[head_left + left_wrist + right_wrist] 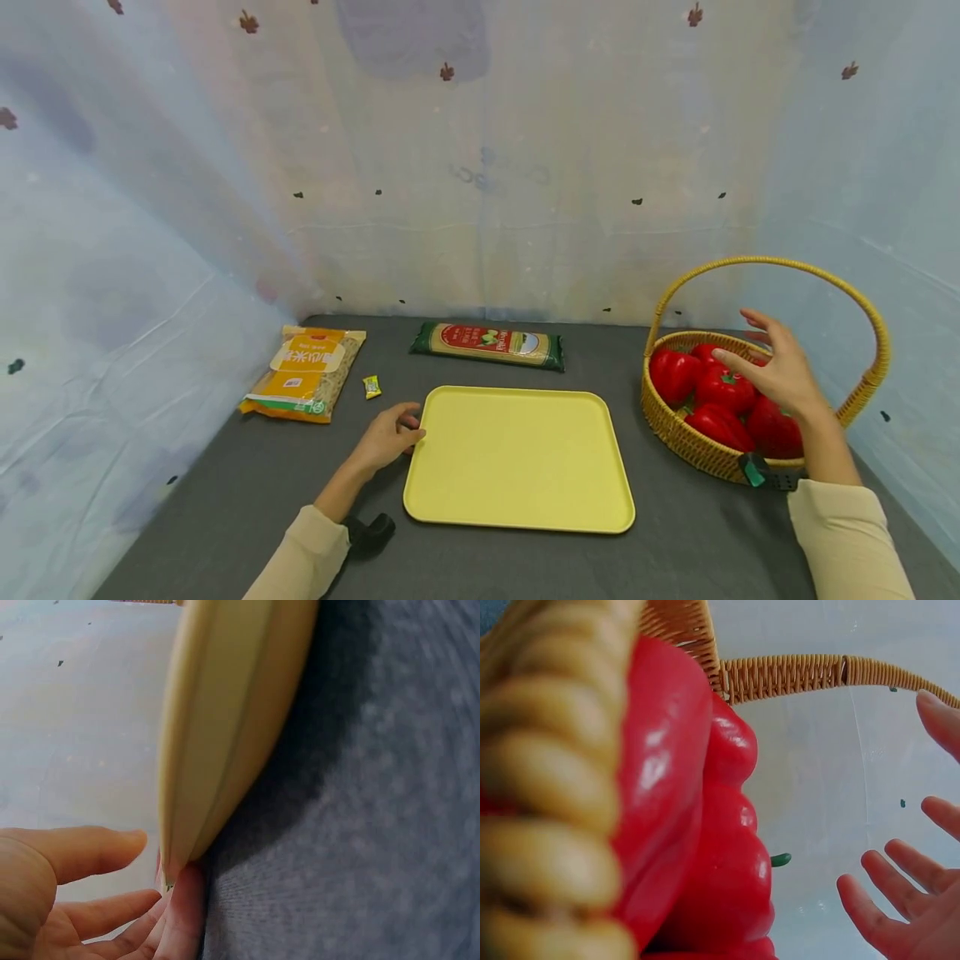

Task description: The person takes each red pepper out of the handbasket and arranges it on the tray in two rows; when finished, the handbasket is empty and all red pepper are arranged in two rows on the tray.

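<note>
Nearest me, at the bottom of the head view, I record two cream sleeves (847, 542) reaching in from the lower left and lower right, and a dark grey cloth-covered table (517, 568) between them.

At centre lies a pale yellow, rectangular tray with rounded corners (517, 458), flat on the table. The left hand (386, 437) is at its left edge. In the left wrist view I find its thumb extended and clear of the rim, the fingers loosely extended with their tips at the tray's edge; I see no pinch.

At the right of the frame stands a woven tan wicker basket (678, 440) holding glossy red bell peppers (723, 390). The right hand (776, 367) is raised over the basket's right part, fingers spread and holding nothing; the right wrist view shows it apart from the peppers. The basket's tall arched handle (765, 260) rises around that hand, and the near rim hides part of the peppers from the wrist camera.

Farther back I note a small yellow wrapped sweet (372, 387) beyond the left hand, an orange-and-clear plastic bag of grain (303, 373) at left, and a long green-and-red packet (487, 346) behind the tray. A pale patterned curtain (570, 167) closes the background.
</note>
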`<move>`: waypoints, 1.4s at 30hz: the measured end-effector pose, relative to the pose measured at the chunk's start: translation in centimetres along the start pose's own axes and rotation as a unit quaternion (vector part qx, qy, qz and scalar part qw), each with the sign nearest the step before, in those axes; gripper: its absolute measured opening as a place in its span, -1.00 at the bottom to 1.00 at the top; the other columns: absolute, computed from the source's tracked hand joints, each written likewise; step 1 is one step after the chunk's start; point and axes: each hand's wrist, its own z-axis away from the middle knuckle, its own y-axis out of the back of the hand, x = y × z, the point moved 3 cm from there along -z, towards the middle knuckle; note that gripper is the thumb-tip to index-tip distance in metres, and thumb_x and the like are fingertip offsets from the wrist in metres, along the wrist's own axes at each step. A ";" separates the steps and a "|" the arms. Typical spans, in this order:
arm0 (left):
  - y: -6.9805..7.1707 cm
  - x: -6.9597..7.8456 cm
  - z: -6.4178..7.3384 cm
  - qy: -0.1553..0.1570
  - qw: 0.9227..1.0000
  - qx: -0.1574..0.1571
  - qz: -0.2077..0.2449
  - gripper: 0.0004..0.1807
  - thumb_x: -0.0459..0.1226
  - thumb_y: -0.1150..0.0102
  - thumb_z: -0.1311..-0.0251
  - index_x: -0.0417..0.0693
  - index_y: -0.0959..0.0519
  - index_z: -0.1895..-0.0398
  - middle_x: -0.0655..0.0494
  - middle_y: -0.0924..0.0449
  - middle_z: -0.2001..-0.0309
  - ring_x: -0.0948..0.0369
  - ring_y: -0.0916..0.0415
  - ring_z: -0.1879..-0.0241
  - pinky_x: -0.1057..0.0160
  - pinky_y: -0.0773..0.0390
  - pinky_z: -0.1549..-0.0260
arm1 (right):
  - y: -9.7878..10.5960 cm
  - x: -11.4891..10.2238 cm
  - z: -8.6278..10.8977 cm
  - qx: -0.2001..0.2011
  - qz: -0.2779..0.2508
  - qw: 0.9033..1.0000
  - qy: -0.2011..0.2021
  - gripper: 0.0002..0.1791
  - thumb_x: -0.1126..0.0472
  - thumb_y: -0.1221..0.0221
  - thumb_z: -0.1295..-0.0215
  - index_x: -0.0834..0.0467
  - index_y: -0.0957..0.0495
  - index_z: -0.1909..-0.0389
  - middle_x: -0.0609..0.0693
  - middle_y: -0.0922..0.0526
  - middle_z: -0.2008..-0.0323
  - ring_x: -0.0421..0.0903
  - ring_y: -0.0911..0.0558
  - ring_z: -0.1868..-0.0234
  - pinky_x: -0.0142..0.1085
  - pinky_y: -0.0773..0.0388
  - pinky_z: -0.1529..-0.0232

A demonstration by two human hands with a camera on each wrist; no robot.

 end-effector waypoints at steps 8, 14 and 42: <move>-0.2 -0.2 0.0 -0.011 1.000 0.004 0.006 -0.48 -0.46 -0.16 -0.13 -0.29 -0.37 -0.21 -0.05 -0.48 0.23 0.21 -0.52 0.39 0.21 -0.55 0.44 | 0.1 1.0 -0.2 -0.024 -0.005 1.000 -0.002 -0.13 0.10 -0.20 -0.23 0.09 0.07 -0.46 0.32 -0.04 -0.35 0.35 -0.21 -0.22 -0.13 -0.36 -0.08; -0.1 -0.2 0.1 -0.024 1.000 -0.001 0.005 -0.49 -0.47 -0.15 -0.13 -0.29 -0.38 -0.21 -0.05 -0.46 0.25 0.20 -0.50 0.41 0.21 -0.52 0.46 | 0.5 1.4 -0.1 -0.056 -0.008 0.998 -0.013 -0.15 0.07 -0.14 -0.28 0.02 0.12 -0.47 0.37 -0.02 -0.35 0.39 -0.17 -0.23 0.16 -0.27 -0.02; 0.0 -0.5 0.1 -0.034 0.999 -0.013 0.010 -0.50 -0.45 -0.14 -0.16 -0.25 -0.38 -0.22 -0.03 -0.45 0.24 0.19 -0.48 0.40 0.22 -0.51 0.45 | 0.4 3.8 -0.5 -0.178 0.010 0.983 -0.036 -0.12 0.11 -0.19 -0.24 0.39 0.09 -0.38 0.51 -0.11 -0.25 0.41 -0.18 -0.20 0.29 -0.19 -0.03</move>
